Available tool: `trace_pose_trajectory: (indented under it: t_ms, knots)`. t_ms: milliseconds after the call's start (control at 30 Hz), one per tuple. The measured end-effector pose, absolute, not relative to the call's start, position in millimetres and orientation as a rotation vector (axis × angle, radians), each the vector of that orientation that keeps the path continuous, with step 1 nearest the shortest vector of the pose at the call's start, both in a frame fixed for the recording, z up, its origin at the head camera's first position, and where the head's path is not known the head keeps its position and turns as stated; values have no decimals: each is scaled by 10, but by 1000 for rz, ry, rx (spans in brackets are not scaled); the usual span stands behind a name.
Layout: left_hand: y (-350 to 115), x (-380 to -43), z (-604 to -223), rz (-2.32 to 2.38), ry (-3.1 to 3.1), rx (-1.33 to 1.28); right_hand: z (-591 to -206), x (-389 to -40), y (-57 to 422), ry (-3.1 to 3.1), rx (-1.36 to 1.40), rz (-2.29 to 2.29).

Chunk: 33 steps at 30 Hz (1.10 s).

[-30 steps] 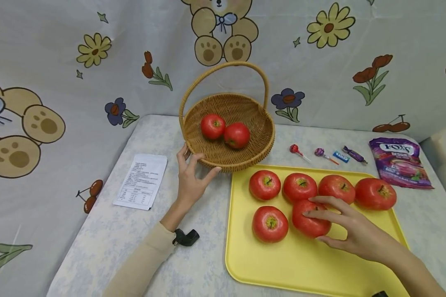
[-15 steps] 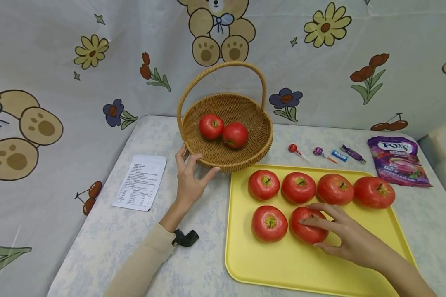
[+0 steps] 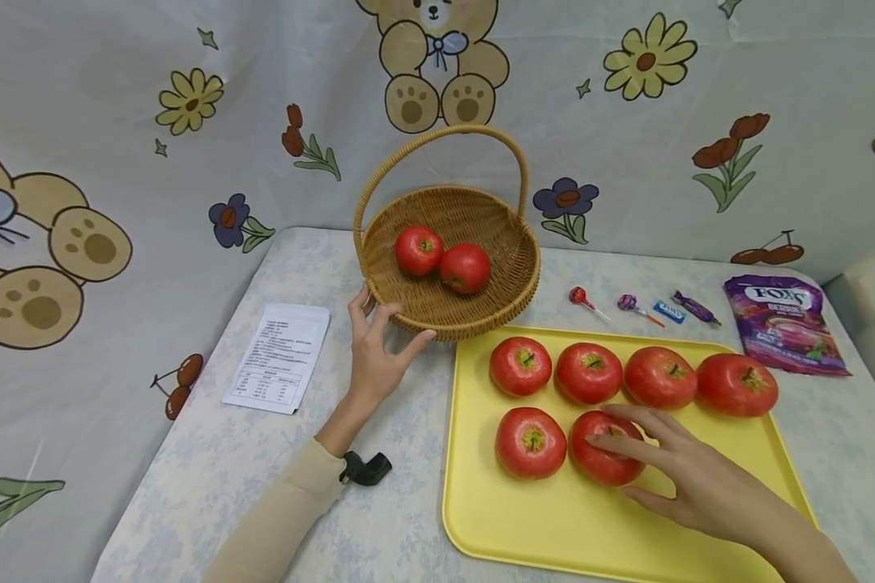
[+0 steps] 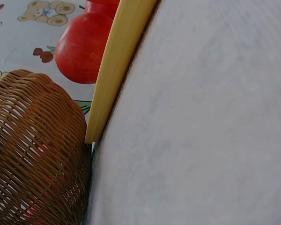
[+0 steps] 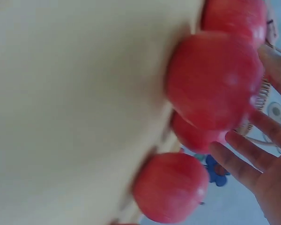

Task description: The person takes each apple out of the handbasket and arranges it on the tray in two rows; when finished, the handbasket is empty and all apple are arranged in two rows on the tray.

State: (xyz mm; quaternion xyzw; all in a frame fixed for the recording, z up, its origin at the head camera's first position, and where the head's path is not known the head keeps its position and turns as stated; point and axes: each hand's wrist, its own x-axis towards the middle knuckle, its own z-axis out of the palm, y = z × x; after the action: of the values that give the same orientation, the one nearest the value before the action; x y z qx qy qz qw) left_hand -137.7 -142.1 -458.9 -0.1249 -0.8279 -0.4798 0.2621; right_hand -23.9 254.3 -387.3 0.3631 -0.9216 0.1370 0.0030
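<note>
In the head view my left hand holds the near left rim of a wicker basket, thumb below the rim and fingertips at its edge. Two red apples lie inside it. My right hand is over a red apple in the front row on a yellow tray. Its fingers lie across the apple's top, with the thumb apart from its side. The right wrist view shows these fingers nearly straight beside the apple. Left of it sits another apple; several more line the tray's back.
Behind the tray lie two lollipops, a blue-wrapped sweet, a purple-wrapped sweet and a purple candy bag. A white printed packet lies at left. A patterned curtain stands behind the table.
The right hand has brought its apple down and nearer on the tray, beside the other front apple, and its fingers have loosened around it. The left hand stays at the basket.
</note>
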Motion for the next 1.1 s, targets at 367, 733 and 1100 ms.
trace_pose_trajectory:
  t_ms: [367,733,1100]
  knots:
    - [-1415,-1384,-4601,-1292,-2237,-335,-3467,-445,2573,-2783,1102,451]
    - [-1424,-1392,-4601,-1283,-2221,-349,-3151,-1090,2184,-2701,1318,549]
    - [-1415,-1405,-4612,-1281,-2216,-351,-3064,-2049,1523,-2656,1502,625]
